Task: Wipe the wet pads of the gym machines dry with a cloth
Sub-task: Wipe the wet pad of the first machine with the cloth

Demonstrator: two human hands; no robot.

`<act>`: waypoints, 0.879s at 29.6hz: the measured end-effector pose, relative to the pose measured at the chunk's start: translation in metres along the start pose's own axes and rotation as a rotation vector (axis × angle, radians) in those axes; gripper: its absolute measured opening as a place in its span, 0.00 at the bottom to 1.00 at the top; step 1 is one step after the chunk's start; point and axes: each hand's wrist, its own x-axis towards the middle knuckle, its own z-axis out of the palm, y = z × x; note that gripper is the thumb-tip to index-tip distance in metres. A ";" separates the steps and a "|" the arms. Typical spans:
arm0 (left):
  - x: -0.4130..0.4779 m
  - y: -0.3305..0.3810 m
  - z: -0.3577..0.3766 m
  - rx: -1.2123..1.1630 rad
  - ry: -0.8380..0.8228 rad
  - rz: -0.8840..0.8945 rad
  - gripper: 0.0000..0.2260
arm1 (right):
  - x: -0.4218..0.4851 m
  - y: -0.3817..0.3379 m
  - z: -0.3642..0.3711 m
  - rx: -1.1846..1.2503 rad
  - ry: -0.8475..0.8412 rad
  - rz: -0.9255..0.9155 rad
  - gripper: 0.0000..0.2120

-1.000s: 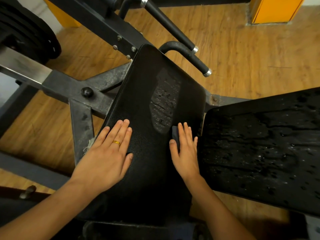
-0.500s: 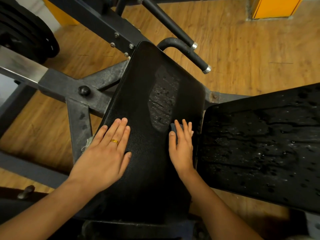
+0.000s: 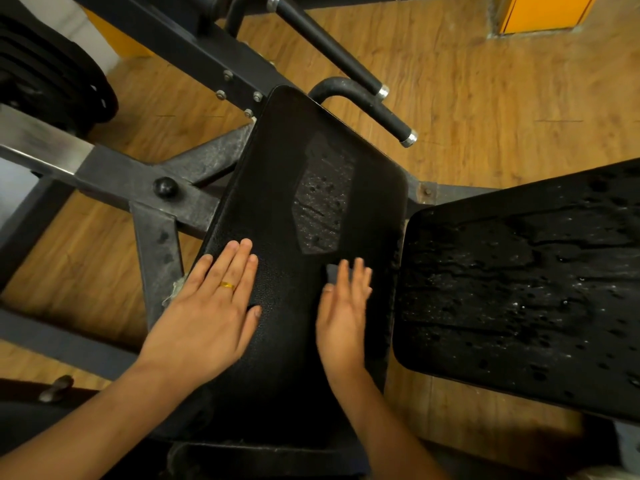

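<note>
A long black pad (image 3: 287,188) runs away from me in the middle, with a patch of water drops (image 3: 322,206) on its far half. My left hand (image 3: 211,306) lies flat on the pad's near left part, fingers straight, a gold ring on one finger. My right hand (image 3: 343,313) presses flat on a small dark cloth (image 3: 331,271) at the pad's near right; only a corner of the cloth shows past the fingers. A second black pad (image 3: 526,292) to the right is covered in water drops.
The machine's dark steel frame (image 3: 138,181) crosses on the left, with black weight plates (image 3: 52,77) at the far left. Two black handle bars (image 3: 367,105) stick out beyond the pad's far end. A wooden floor lies below, with an orange cabinet (image 3: 543,12) at the top right.
My right hand with the cloth has slid a little along the pad's right part, toward the wet patch and back. My left hand has stayed put.
</note>
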 end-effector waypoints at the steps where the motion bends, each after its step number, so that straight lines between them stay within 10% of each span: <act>1: 0.000 0.000 0.000 0.001 0.002 -0.001 0.31 | 0.000 0.004 -0.002 -0.001 0.014 0.068 0.25; 26: 0.000 0.000 0.001 0.012 0.006 0.008 0.31 | 0.021 -0.072 0.006 0.078 -0.191 -0.150 0.25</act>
